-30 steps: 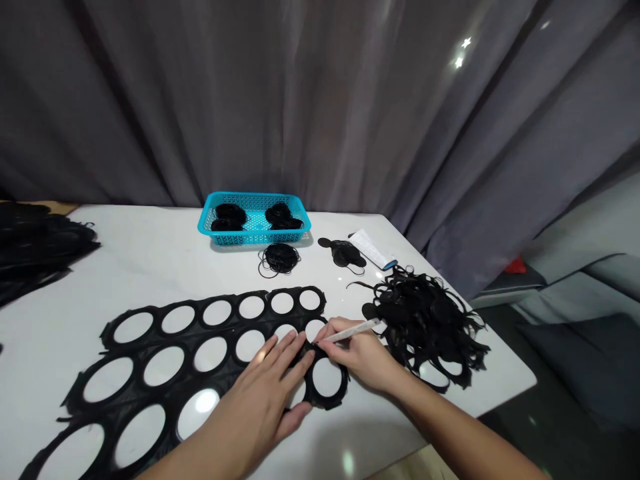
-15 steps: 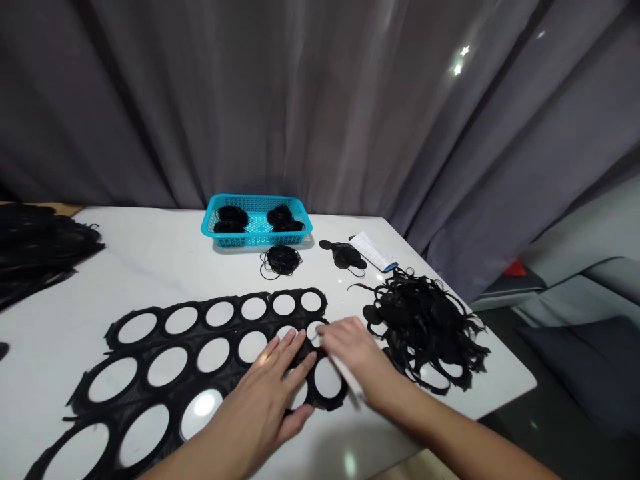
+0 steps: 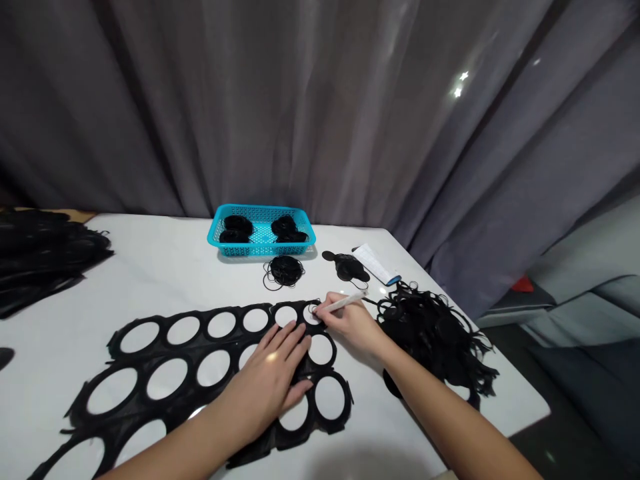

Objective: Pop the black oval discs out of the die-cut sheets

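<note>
A large black sheet (image 3: 165, 347) with several round cut-out holes lies on the white table (image 3: 165, 267). My left hand (image 3: 273, 380) rests flat on its right part with fingers stretched out. My right hand (image 3: 350, 323) grips a white pen (image 3: 345, 303); the pen's tip touches the sheet by the far right hole of the back row.
A blue basket (image 3: 261, 230) with black pieces stands at the back. Before it lie a coil of thin black rings (image 3: 283, 271), a small black cut piece (image 3: 346, 265) and a white packet (image 3: 376, 263). A heap of black scraps (image 3: 435, 330) fills the right; dark stacked sheets (image 3: 40, 257) lie far left.
My right hand has moved from the sheet's nearer row up to the back row, with the pen in view again. The left hand slid slightly forward on the sheet. The view tilted down.
</note>
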`<state>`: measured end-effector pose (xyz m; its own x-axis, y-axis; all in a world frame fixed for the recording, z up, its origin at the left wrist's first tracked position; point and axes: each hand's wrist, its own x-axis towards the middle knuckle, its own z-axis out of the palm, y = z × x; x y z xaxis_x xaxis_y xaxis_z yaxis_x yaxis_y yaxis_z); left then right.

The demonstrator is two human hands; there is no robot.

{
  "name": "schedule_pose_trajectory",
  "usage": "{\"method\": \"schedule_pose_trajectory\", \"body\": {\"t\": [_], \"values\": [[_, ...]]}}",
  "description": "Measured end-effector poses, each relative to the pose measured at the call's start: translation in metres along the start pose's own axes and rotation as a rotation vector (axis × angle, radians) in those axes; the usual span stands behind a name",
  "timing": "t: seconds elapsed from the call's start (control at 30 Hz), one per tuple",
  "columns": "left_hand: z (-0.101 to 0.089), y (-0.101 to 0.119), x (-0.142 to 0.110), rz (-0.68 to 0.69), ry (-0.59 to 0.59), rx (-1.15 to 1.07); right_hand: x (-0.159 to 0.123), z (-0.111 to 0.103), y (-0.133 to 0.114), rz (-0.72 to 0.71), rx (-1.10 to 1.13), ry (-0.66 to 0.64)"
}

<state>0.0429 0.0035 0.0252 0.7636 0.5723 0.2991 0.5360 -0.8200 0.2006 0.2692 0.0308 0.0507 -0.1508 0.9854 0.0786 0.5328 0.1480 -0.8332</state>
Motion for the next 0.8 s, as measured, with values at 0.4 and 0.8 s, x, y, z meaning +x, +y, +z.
{"method": "schedule_pose_trajectory", "body": {"t": [0.4, 0.8], "values": [[0.010, 0.000, -0.005, 0.015, 0.017, 0.039, -0.001, -0.003, 0.000, 0.006, 0.017, -0.152], [0.006, 0.002, -0.002, 0.002, -0.026, 0.043, 0.006, -0.007, 0.009, -0.326, -0.549, -0.012]]}}
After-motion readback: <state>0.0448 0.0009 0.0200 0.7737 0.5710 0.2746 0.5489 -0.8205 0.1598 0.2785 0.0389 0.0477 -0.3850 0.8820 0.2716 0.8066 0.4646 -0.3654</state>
